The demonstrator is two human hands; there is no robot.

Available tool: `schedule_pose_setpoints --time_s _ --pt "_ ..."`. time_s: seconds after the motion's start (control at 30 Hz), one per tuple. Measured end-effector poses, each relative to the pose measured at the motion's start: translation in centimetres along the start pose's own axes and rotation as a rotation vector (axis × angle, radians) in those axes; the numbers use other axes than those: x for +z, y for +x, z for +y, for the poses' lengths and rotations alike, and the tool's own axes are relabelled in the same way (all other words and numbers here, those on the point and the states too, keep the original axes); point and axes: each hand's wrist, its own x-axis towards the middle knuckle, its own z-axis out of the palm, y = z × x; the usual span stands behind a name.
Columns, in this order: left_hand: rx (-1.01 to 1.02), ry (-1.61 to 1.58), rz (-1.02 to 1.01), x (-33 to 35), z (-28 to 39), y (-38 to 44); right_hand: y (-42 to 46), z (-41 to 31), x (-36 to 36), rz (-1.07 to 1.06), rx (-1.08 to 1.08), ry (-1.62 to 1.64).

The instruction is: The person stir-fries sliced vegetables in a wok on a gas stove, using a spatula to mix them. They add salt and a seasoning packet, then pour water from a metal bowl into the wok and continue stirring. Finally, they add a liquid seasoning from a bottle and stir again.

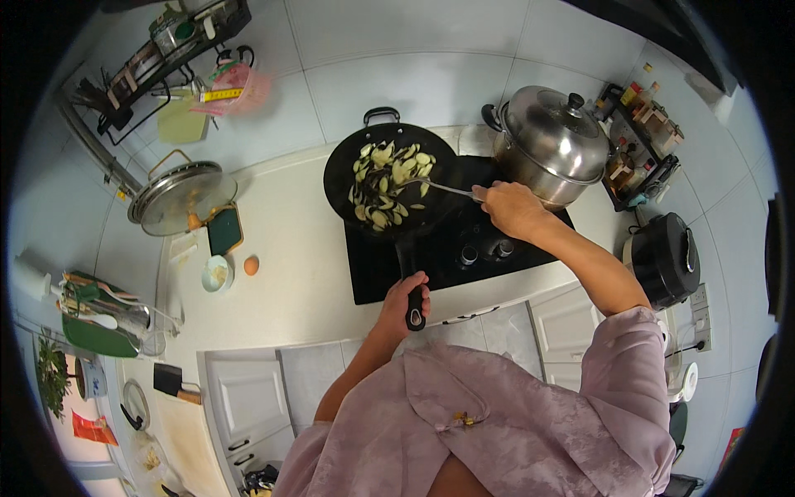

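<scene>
A black wok sits on the left side of the black cooktop. My left hand is wrapped around its long black handle, near the end with the hanging hole. In the wok lie pale green vegetable slices mixed with dark strips, heaped toward the left and middle. My right hand grips a metal spatula from the right. Its head is among the slices, so its exact shape is partly hidden.
Close behind my right hand stands a lidded steel steamer pot. A black rice cooker is at the far right. On the left counter are an egg, a small bowl and glass lids. A cleaver lies nearer, lower left.
</scene>
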Motion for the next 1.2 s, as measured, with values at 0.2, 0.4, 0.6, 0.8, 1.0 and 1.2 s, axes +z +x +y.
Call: schedule_pose_setpoints --time_s 0.2,0.4,0.6,0.8,1.0,1.2 --pt "-0.006 0.019 -0.019 -0.2 0.1 0.4 2.5 3.1 -2.4 0.146 0.115 0.174" --pt "0.001 0.058 -0.007 0.1 0.4 -0.1 11.6 9.0 5.6 -0.344 0.476 0.814" --pt "0.004 0.062 0.005 0.4 0.5 -0.3 8.9 5.7 8.4 -0.578 0.535 1.490" --pt "-0.005 0.052 0.010 0.4 0.4 -0.4 4.7 4.9 5.1 -0.234 0.209 1.168" --pt "0.014 0.054 0.005 0.2 0.2 -0.1 0.3 4.4 0.1 0.077 -0.043 0.547" --pt "0.017 0.009 -0.034 -0.7 -0.1 0.5 -3.3 0.5 -7.2 -0.021 0.005 0.361"
